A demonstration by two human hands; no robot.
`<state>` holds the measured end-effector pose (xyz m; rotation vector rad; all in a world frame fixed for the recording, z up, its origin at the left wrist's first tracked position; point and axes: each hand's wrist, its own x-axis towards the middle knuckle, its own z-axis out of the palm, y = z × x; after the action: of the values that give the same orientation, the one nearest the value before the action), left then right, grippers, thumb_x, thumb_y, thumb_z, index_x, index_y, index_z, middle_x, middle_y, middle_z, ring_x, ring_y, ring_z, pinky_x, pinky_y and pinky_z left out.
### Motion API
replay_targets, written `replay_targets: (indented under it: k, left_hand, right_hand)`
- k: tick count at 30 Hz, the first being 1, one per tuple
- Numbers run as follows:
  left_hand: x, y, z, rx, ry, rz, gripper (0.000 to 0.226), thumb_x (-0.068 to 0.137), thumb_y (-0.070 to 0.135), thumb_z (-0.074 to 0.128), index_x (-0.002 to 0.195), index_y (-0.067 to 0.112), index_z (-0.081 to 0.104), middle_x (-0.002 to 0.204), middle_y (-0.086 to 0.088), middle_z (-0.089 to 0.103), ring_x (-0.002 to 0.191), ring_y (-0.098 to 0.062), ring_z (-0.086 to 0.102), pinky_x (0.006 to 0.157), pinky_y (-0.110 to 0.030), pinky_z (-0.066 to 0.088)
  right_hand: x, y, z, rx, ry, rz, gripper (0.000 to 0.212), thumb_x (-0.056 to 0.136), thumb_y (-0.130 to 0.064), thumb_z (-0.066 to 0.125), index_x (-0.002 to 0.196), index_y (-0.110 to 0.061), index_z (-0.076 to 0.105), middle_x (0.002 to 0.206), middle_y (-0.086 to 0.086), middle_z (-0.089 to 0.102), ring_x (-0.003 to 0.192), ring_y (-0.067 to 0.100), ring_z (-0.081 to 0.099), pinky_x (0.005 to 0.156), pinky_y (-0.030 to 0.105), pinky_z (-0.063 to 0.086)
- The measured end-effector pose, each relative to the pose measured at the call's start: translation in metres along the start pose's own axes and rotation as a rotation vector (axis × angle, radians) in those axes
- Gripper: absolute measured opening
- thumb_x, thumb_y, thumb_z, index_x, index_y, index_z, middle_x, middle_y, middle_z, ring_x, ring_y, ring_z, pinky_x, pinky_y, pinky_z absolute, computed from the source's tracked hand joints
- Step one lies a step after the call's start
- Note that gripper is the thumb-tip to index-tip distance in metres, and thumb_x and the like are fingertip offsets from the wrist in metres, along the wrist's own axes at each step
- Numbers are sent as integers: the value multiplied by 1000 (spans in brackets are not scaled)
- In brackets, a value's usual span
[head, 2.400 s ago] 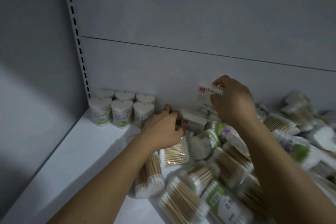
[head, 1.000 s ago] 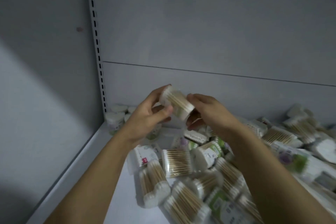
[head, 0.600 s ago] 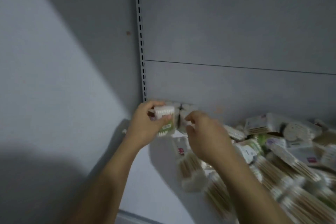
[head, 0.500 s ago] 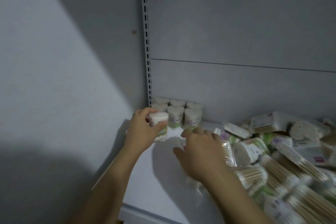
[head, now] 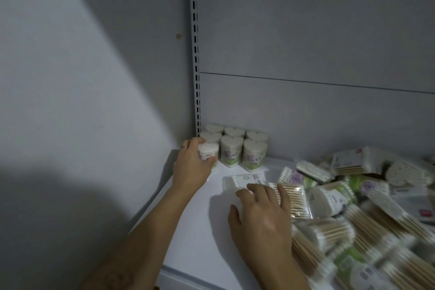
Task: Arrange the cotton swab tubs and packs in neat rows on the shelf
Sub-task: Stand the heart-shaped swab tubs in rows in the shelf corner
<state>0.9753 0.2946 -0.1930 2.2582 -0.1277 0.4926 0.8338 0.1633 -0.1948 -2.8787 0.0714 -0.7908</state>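
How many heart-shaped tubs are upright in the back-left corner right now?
7: back row of three tubs; second row of three; a seventh tub in front at left, held by the left hand. Others may lie hidden in the pile.

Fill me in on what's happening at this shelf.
A person is sorting cotton swabs on a white shelf. The left hand grips a swab tub beside the upright tubs standing in rows in the back corner. The right hand lies with fingers spread over flat packs at the edge of a jumbled pile.
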Motion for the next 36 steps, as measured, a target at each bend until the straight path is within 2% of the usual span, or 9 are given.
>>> replay_targets:
  k: [7, 10, 14, 18, 24, 27, 31, 33, 36]
  left_hand:
    - [-4, -6, 5, 69, 27, 23, 74, 73, 33, 82, 135, 16, 45, 136, -13, 42, 124, -30, 36, 100, -35, 32]
    - [-26, 5, -2, 95, 138, 239, 60, 75, 32, 78, 127, 17, 52, 131, -7, 46, 119, -24, 37, 99, -34, 35]
    - [-79, 21, -8, -173, -225, 420, 27, 85, 33, 67, 111, 28, 61, 110, 13, 57, 100, -5, 54, 78, -20, 42]
    - [-110, 19, -8, -131, -508, 470, 59, 81, 62, 59, 134, 39, 48, 133, 22, 44, 121, 0, 43, 93, -18, 42]
    - [-111, 22, -8, 18, -553, 499, 91, 67, 63, 76, 144, 39, 33, 146, 18, 37, 131, -1, 35, 109, -26, 34]
    - [-109, 23, -6, -118, -523, 407, 73, 72, 53, 71, 137, 39, 41, 134, 18, 50, 121, -2, 47, 100, -31, 45]
    - [-96, 26, -16, -815, -436, -119, 46, 79, 59, 54, 107, 23, 60, 81, 2, 69, 67, -17, 56, 56, -32, 40]
    - [-91, 28, -17, -913, -505, -304, 58, 87, 66, 42, 109, 15, 61, 86, -20, 63, 65, -27, 48, 50, -31, 28]
    - [-91, 38, -19, -928, -529, -297, 59, 95, 59, 27, 115, 18, 63, 93, -20, 65, 67, -28, 55, 52, -34, 37]
  right_hand:
    - [-5, 9, -1, 146, -62, -45, 36, 61, -28, 71, 96, -16, 71, 104, 6, 67, 97, 28, 63, 82, 38, 52]
    - [2, 15, -12, 360, -83, -8, 37, 76, -24, 62, 113, -19, 67, 120, -1, 61, 112, 21, 56, 95, 28, 44]
    - [20, 38, -31, 766, -183, 144, 30, 89, -10, 57, 112, -27, 66, 114, -12, 64, 104, 4, 59, 92, 19, 45]
    - [17, 55, -42, 749, -157, 128, 35, 90, 0, 53, 106, -28, 66, 99, -18, 64, 89, -9, 58, 78, -1, 39]
    - [6, 57, -53, 648, 114, 34, 26, 86, -12, 53, 99, -24, 72, 99, -11, 69, 90, 1, 60, 79, 12, 42]
    - [-3, 61, -60, 597, 196, -27, 24, 83, -16, 54, 98, -23, 72, 96, -11, 69, 85, 2, 58, 72, 8, 38]
    - [-15, 64, -54, 496, 96, -90, 31, 85, -27, 60, 116, -22, 66, 112, -5, 65, 104, 7, 54, 87, 13, 34]
    - [-15, 60, -51, 375, -105, -141, 50, 88, -37, 63, 136, -31, 49, 132, -7, 53, 117, 10, 49, 96, 19, 35]
    - [-5, 48, -52, 334, -236, -170, 67, 90, -40, 61, 146, -43, 25, 134, -11, 49, 113, 12, 54, 92, 33, 46]
